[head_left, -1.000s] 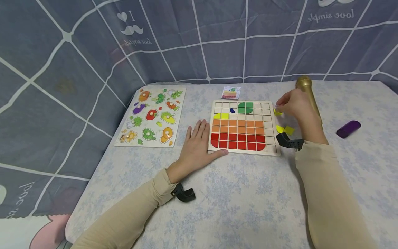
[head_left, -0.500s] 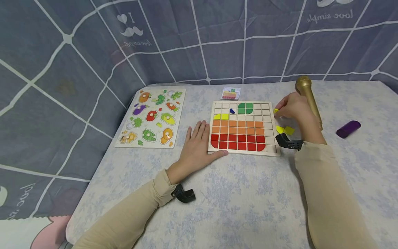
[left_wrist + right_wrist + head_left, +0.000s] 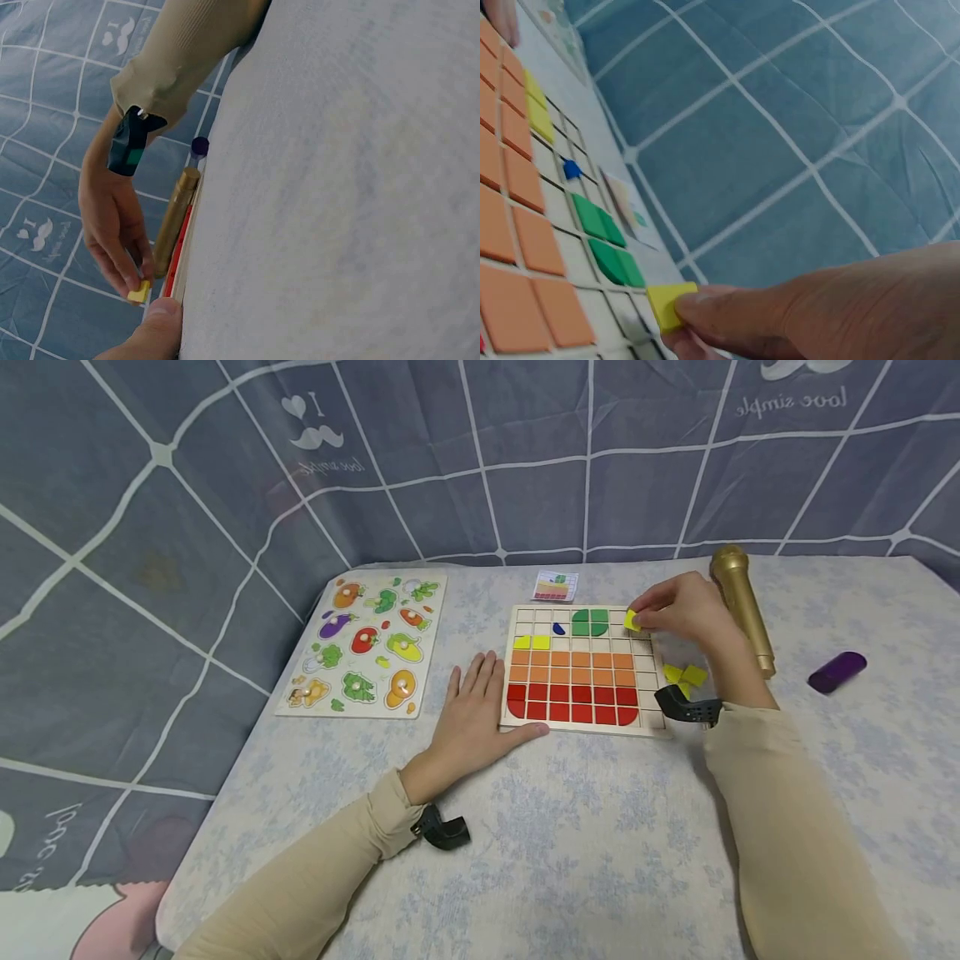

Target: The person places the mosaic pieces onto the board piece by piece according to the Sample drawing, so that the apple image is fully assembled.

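Between thumb and fingers my right hand point(image 3: 686, 607) pinches a square yellow tile point(image 3: 669, 304), held over the upper right of a wooden grid board point(image 3: 650, 685). Red tiles point(image 3: 572, 696) fill the board's lower rows, with orange tiles point(image 3: 570, 667) above them. Two yellow tiles point(image 3: 542, 642) sit at the left of the row over the orange. Four-part green tiles point(image 3: 589, 622) and a small blue piece point(image 3: 558, 628) lie higher up. My left hand point(image 3: 468, 714) rests flat at the board's left edge, its thumb along the front corner.
Loose yellow tiles point(image 3: 693, 676) lie right of the board. Behind it stands a small pattern card point(image 3: 555, 586). A gold microphone point(image 3: 742, 606) and a purple cylinder point(image 3: 837, 672) are at the right. A vegetable puzzle board point(image 3: 360, 647) lies at the left.
My right hand has picked up a yellow tile from beside the board and moved left with it over the grid. My left hand has stayed in place.
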Motion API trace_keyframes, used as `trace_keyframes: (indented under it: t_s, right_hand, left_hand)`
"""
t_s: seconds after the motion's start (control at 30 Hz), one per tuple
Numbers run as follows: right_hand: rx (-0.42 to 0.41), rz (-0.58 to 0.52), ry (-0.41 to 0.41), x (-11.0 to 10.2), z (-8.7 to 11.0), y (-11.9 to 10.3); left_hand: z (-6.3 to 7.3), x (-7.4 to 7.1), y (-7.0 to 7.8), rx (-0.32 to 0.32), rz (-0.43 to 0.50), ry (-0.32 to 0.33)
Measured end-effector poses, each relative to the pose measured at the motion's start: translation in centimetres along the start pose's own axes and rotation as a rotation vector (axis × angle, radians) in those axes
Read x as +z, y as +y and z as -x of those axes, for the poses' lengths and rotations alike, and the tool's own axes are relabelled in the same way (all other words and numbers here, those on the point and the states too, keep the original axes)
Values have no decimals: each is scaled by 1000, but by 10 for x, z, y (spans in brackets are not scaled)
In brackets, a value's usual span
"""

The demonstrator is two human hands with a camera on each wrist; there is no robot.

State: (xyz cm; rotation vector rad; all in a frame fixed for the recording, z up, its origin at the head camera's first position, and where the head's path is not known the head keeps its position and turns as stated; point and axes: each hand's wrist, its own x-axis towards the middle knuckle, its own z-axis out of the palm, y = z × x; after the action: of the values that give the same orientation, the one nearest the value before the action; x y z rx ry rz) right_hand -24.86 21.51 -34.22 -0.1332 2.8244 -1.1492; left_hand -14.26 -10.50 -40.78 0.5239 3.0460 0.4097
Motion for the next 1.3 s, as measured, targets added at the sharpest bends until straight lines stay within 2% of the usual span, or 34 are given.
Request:
trace_keyframes:
  t_s: [0.4,0.5,0.7,1.07,1.3]
  right_hand:
    - [-57,-62,-67,50,-3,-32]
    - [-87,-59,-56,61,-4,-36]
    - [-154,-50,17,77,-4,-41]
    - [-160,13,60,86,-2,-50]
    - [-185,28,103,69,4,-49]
  left_hand:
    - [0,0,0,-13,15,-15]
    - [0,0,0,-10,9,-10]
    - [-1,1,0,-7,-6,0]
    - [2,1,-3,-12,-2,11]
    - [1,0,-3,0,14,20]
